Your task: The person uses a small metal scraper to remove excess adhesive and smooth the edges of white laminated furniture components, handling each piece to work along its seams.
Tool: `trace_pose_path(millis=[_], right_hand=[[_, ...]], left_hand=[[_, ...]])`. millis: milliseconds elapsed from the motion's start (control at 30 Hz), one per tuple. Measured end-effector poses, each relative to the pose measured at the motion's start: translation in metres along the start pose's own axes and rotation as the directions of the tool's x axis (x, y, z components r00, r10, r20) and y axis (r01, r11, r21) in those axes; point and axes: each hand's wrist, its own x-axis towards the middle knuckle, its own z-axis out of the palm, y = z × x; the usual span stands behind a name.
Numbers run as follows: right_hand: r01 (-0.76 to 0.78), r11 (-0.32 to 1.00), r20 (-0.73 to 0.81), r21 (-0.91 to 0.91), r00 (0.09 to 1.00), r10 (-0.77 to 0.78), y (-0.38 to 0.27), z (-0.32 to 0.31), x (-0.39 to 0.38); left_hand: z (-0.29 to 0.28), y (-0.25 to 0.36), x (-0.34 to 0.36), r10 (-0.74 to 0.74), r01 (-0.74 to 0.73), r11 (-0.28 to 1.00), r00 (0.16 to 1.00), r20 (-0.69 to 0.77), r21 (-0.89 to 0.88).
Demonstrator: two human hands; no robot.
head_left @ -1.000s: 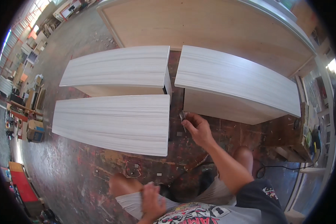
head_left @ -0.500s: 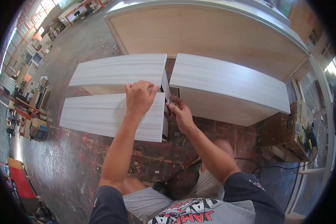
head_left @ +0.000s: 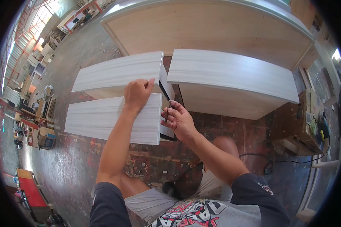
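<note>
Two drawers with pale wood-grain fronts lie face up at the left, a far drawer [head_left: 115, 70] and a near drawer [head_left: 113, 119]. My left hand [head_left: 138, 94] is closed at the near edge of the far drawer's front, its fingers curled and thumb on top. Just right of the near drawer's end, my right hand [head_left: 181, 120] pinches a slim dark piece [head_left: 168, 112]; its exact kind is unclear. A black drawer slide [head_left: 164, 90] shows along the far drawer's side, close to these fingertips.
A third drawer [head_left: 231, 72] lies at the right. Behind stands a large cabinet carcass [head_left: 208, 28] with a plain wood panel. A brown wooden box [head_left: 288, 126] and a black cable [head_left: 288, 161] are at the right. A cardboard box [head_left: 45, 137] sits at far left.
My left hand has curled its fingers more tightly. My right hand has turned and come slightly left and nearer, showing the slim dark piece. The whole view has shifted a little.
</note>
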Motion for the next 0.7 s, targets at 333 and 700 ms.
trace_pose_path(millis=[333, 700], right_hand=[[0.057, 0.981, -0.023, -0.186, 0.998, -0.062, 0.018, -0.001, -0.046], [0.099, 0.966, -0.104, -0.239, 0.987, -0.127, 0.025, -0.003, -0.025]], left_hand=[[0.005, 0.005, 0.042, 0.066, -0.113, 0.983, 0.951, -0.303, -0.142], [0.044, 0.019, 0.05, 0.109, -0.213, 0.974, 0.75, -0.653, -0.082]])
